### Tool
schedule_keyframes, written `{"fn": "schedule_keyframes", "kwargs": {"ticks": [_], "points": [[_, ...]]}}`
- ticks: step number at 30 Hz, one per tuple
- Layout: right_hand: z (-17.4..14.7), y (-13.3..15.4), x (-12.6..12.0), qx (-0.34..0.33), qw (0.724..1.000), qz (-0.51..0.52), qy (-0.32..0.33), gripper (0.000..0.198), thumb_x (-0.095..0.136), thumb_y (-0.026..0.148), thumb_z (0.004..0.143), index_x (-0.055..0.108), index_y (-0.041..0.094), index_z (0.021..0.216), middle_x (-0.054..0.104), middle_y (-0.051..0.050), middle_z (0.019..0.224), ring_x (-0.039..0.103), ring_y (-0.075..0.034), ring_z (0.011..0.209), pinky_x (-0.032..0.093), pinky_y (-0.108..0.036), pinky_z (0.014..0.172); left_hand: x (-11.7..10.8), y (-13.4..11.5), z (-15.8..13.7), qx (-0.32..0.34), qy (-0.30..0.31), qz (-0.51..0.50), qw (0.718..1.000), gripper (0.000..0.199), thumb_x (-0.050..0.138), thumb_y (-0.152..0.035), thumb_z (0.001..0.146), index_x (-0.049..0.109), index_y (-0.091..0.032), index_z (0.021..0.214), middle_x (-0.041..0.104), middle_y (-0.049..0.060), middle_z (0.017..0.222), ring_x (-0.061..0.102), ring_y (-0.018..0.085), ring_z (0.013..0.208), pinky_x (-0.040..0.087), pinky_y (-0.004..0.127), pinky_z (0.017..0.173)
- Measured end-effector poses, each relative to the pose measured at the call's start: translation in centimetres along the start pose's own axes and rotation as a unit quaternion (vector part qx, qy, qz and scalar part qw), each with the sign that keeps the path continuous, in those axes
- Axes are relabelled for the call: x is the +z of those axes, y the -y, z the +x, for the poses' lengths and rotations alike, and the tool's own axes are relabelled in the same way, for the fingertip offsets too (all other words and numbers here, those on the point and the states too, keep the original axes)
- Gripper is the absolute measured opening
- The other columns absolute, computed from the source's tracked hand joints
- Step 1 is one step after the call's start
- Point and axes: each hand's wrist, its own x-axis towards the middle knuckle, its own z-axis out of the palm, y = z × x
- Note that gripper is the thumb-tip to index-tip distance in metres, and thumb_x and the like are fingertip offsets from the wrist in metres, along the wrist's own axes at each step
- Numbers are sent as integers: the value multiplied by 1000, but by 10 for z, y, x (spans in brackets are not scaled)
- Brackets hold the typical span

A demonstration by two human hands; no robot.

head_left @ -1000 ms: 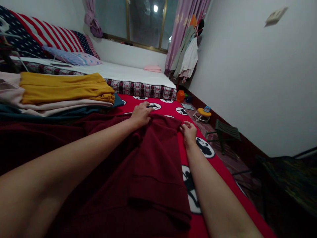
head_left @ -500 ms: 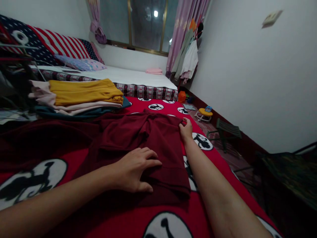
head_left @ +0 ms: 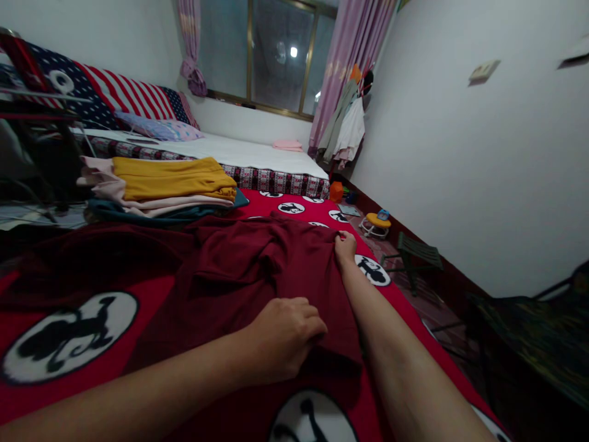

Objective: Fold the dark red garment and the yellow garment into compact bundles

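A maroon garment (head_left: 239,252) lies spread and wrinkled over a red blanket (head_left: 156,291) with round black-and-white figure prints. My right hand (head_left: 345,248) pinches the garment's far right edge, its arm stretched out along the side. Closer to me, my left hand (head_left: 288,337) is closed over the lower part of the cloth near the hem, its fingertips curled under and partly hidden. To the left, part of the maroon cloth trails off in darker folds. Behind it sits a stack of folded clothes, with a mustard-yellow piece (head_left: 175,178) on top of pink and teal ones.
A white-topped bed (head_left: 239,151) with pillows stands under the window. On the floor to the right are a yellow round stool (head_left: 378,221), a dark green folding stool (head_left: 418,250) and a camouflage-patterned chair (head_left: 529,344). Clothes (head_left: 350,132) hang by the purple curtain.
My left hand has gone from spread fingers to a closed grip and moved slightly right and nearer. My right hand has tightened on the garment's edge. The view has shifted a little.
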Motion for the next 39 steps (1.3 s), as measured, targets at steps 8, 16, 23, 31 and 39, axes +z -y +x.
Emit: {"fn": "schedule_keyframes", "kwargs": {"ticks": [8, 16, 23, 31, 39], "points": [[16, -6, 9, 20, 999, 18, -38, 23, 52, 22, 64, 66, 17, 81, 71, -10, 85, 62, -23, 81, 48, -38, 84, -18, 3, 2, -67, 138, -146, 977, 27, 65, -48, 79, 71, -22, 74, 71, 3, 76, 65, 17, 67, 42, 26, 57], [20, -12, 13, 14, 995, 94, -18, 30, 53, 20, 67, 62, 15, 95, 70, -12, 96, 65, -20, 87, 52, -36, 83, -14, 103, 94, -137, -123, 21, 983, 32, 58, -25, 85, 67, -20, 115, 66, 10, 117, 60, 25, 109, 45, 34, 94], [20, -19, 15, 24, 986, 165, 30, 41, 59, 22, 66, 58, 14, 106, 71, -11, 93, 67, -20, 86, 54, -35, 80, 3, 196, 131, -294, -160, 24, 942, 52, 65, -38, 83, 54, -19, 130, 66, 13, 120, 58, 31, 114, 43, 46, 98], [25, -15, 16, 61, 983, 170, 38, 52, 53, 17, 59, 55, 13, 111, 69, -6, 83, 66, -20, 76, 52, -35, 75, 10, 196, 121, -252, -385, -25, 887, 18, 57, -23, 85, 65, -19, 101, 69, 6, 106, 63, 20, 102, 46, 31, 92], [30, -5, 15, 97, 976, 190, 42, 41, 50, 16, 57, 62, 16, 96, 67, -2, 75, 62, -19, 73, 49, -31, 72, 7, 198, 121, -282, -342, 64, 894, 22, 66, -20, 80, 68, -22, 101, 68, 5, 105, 62, 24, 100, 45, 35, 88]]}}
